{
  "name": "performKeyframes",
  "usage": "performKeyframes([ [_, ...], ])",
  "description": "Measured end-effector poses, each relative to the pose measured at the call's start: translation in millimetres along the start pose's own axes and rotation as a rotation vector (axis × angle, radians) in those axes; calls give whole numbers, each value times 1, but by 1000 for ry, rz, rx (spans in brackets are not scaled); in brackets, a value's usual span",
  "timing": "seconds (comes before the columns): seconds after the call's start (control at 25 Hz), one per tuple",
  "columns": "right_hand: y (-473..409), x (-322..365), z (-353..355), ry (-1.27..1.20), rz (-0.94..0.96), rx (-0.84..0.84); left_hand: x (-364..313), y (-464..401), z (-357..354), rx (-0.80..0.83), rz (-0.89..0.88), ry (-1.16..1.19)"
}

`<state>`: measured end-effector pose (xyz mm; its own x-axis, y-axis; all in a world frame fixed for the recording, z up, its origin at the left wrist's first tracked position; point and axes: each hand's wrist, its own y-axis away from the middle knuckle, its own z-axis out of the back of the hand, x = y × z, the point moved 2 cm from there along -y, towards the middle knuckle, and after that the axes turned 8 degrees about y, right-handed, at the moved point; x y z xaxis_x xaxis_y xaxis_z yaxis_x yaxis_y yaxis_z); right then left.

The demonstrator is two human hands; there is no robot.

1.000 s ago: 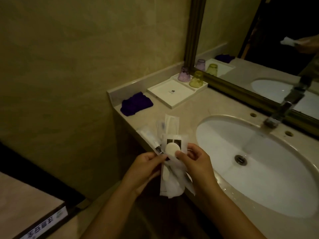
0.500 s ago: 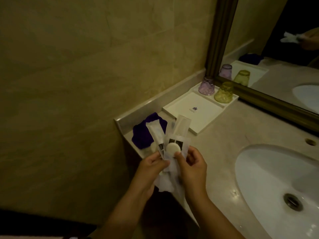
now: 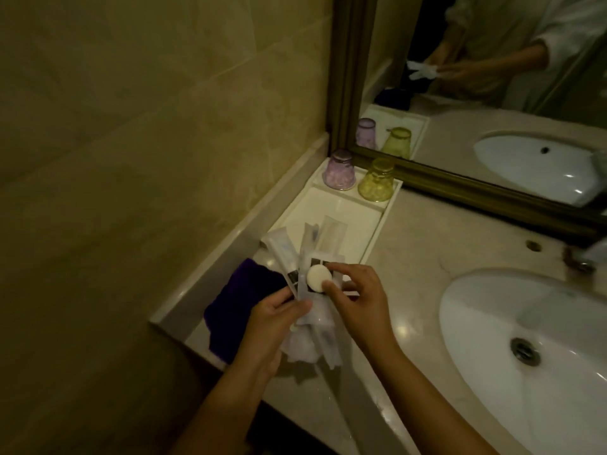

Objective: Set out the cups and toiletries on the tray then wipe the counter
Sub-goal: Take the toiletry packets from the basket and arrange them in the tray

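Note:
My left hand (image 3: 276, 318) grips a fanned bundle of wrapped toiletry packets (image 3: 312, 254) above the near end of the white tray (image 3: 374, 231). My right hand (image 3: 356, 292) pinches a round white soap (image 3: 318, 278) that lies on top of the bundle. A purple cup (image 3: 339, 170) and a yellow cup (image 3: 376, 180) stand upside down in the tray's far compartment by the mirror. A dark purple cloth (image 3: 235, 310) lies on the counter to the left, partly under my left hand.
The white sink basin (image 3: 512, 339) fills the counter's right side, with the faucet base (image 3: 584, 257) at the far right. A framed mirror (image 3: 460, 182) runs along the back. The tiled wall and a raised backsplash (image 3: 262, 205) bound the counter on the left.
The view has moved closer to the tray corner. Both hands have carried the bundle forward, from in front of the counter edge to above the tray's near end.

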<state>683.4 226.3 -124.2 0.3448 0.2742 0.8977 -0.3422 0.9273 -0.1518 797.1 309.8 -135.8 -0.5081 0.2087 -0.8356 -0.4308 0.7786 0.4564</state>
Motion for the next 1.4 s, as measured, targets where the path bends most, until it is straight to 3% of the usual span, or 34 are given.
performKeyframes([
  [0.16, -33, -14, -2, 40, -102, -17, -11, -42, -5, 105, 71, -88],
  [0.4, -81, -43, -1, -133, -192, 155, -17, -99, -10, 338, 172, -36],
  [0.64, -120, -75, -5, -162, -242, 62, 2, -134, -14, 142, 97, 57],
  [0.76, -156, -90, 15, -253, -252, -90, 2, -141, -9, 35, 46, 96],
  [0.84, -185, -104, 32, -112, -265, -137, 1, -142, -7, 21, 26, 122],
  [1.0, -217, -131, 29, 394, -256, 29, 6, -140, -14, 19, 15, 197],
  [1.2, -229, -139, 22, 760, -33, 18, 15, -139, -20, 32, -1, 204],
  [1.32, -218, -137, 28, 866, 117, -74, 16, -138, -22, 38, 0, 173],
  [1.4, -205, -134, 26, 935, 286, -39, 16, -138, -23, 44, -1, 169],
])
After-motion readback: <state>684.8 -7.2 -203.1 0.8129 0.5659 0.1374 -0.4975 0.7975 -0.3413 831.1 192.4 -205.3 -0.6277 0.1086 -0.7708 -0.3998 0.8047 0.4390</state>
